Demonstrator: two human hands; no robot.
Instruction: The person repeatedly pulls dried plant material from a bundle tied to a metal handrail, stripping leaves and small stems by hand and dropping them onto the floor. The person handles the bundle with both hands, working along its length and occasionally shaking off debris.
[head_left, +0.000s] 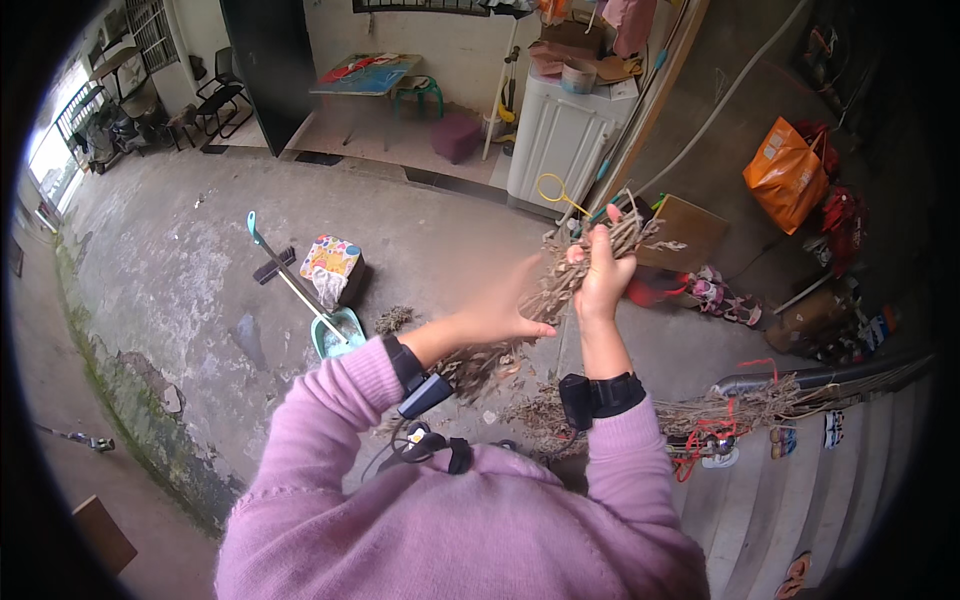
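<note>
My right hand (604, 279) grips a bundle of dried plant stalks (555, 289), raised in front of me and slanting from upper right to lower left. Thin stems stick out above the fist. Against the bundle's left side is my left hand (499, 311), blurred, with thumb and fingers spread apart; whether it touches the stalks is hard to tell. Below the hands, more dried plant matter (480, 367) lies on the concrete floor, partly hidden by my left forearm. A small dry clump (394, 319) sits farther left.
A dustpan (337, 334), a broom head (274, 265) and a stool with a patterned top (330, 259) stand left. Stalks tied with red string (720, 420) lie beside steps (795, 480) at right. A white washing machine (562, 142) and an orange bag (785, 176) are beyond.
</note>
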